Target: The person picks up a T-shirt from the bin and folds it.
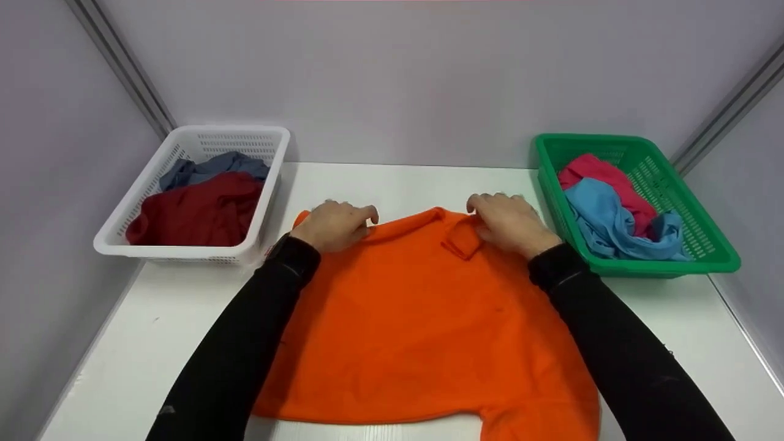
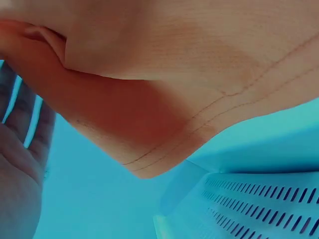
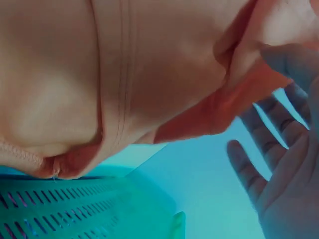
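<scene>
An orange shirt (image 1: 398, 318) lies spread across the table, and both hands are at its far edge. My left hand (image 1: 334, 226) pinches that edge near its left end; in the left wrist view the other fingers (image 2: 37, 124) extend behind the cloth, with a stitched hem corner beside them. My right hand (image 1: 508, 223) pinches the edge on the right, next to a small folded-over flap. From the right wrist, the thumb (image 3: 289, 62) lies against the fabric while the other fingers spread loosely. The tips of the left thumb and index finger are outside the left wrist view.
At the back left stands a white basket (image 1: 272, 177) holding dark red cloth (image 1: 202, 211) and grey-blue cloth (image 1: 214, 168). A green basket (image 1: 692, 190) at the back right holds pink cloth (image 1: 603, 174) and light blue cloth (image 1: 603, 214). Pale panels (image 1: 416, 79) enclose the table.
</scene>
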